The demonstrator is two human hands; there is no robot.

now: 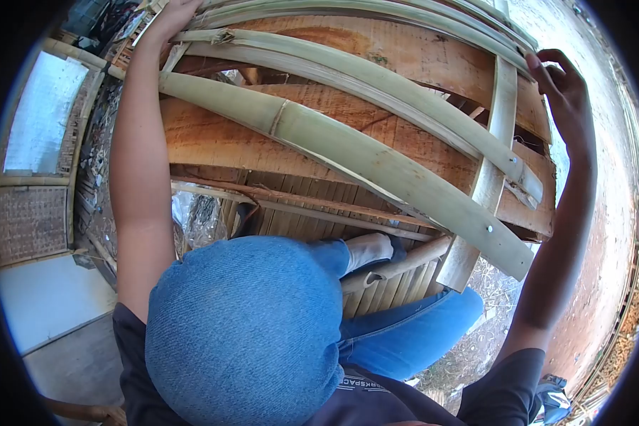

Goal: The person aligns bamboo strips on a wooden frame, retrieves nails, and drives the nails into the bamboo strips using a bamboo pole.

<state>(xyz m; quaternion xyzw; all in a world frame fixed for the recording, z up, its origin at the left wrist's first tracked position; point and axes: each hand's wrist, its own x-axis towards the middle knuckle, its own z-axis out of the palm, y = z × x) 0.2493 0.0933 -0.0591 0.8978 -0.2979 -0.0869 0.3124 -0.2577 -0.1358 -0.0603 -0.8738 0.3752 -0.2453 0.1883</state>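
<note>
Several split bamboo strips lie across rough wooden boards (419, 160). The nearest bamboo strip (383, 167) runs diagonally, and another bamboo strip (376, 74) lies behind it. Their right ends rest over a bamboo crosspiece (495, 135), with nail heads showing. My left hand (176, 15) is at the left ends of the far strips, cut off by the top edge, its fingers mostly out of sight. At the right end of a far bamboo strip (468, 35), my right hand (562, 82) has its fingers curled and its thumb against the strip.
My knee in blue denim (245, 326) rises in front of the boards. Below them is a slatted bamboo surface (397, 287) with a round pole (405, 266). Woven panels (32, 220) stand at the left, and bare ground (603, 234) stretches along the right.
</note>
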